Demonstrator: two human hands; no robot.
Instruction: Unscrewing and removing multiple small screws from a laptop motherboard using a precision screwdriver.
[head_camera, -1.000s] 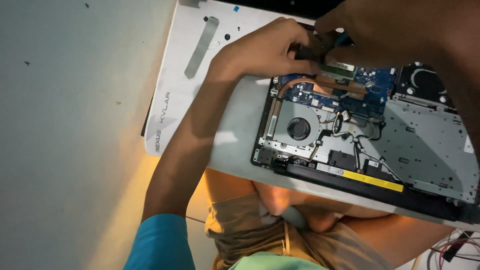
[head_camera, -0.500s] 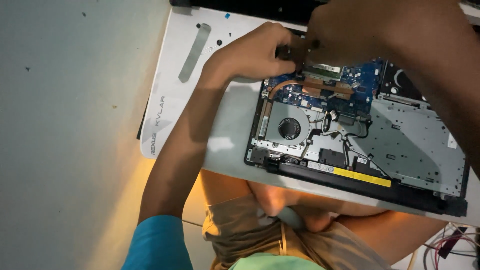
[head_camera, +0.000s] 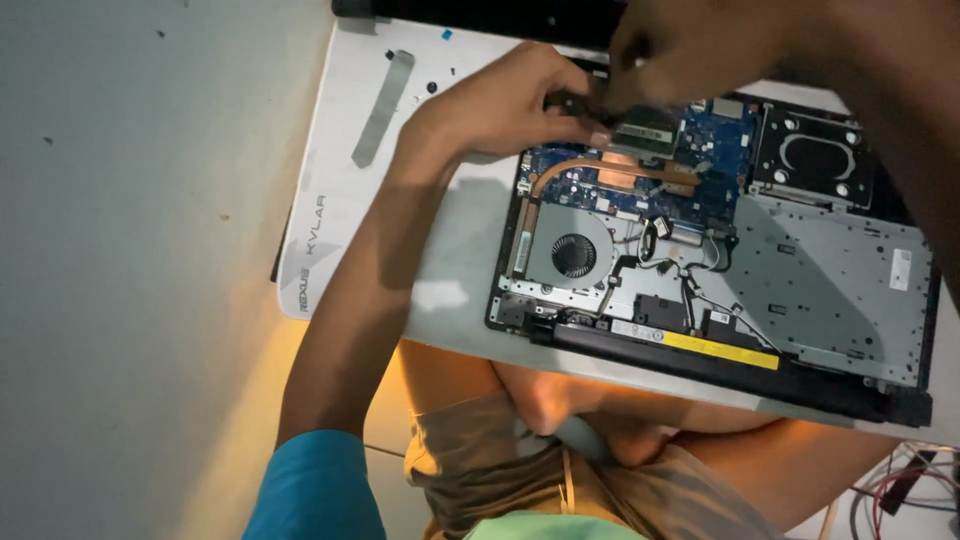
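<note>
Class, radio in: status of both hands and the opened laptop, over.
Left hand and right hand pinching at memory module. Opened laptop flat, fan exposed. Nothing blocking.

A long yellow label strip (head_camera: 718, 351) lies along the black battery bar at the near edge of the opened laptop. A small white rectangular sticker (head_camera: 901, 270) sits on the grey metal plate near the laptop's right edge.
</note>
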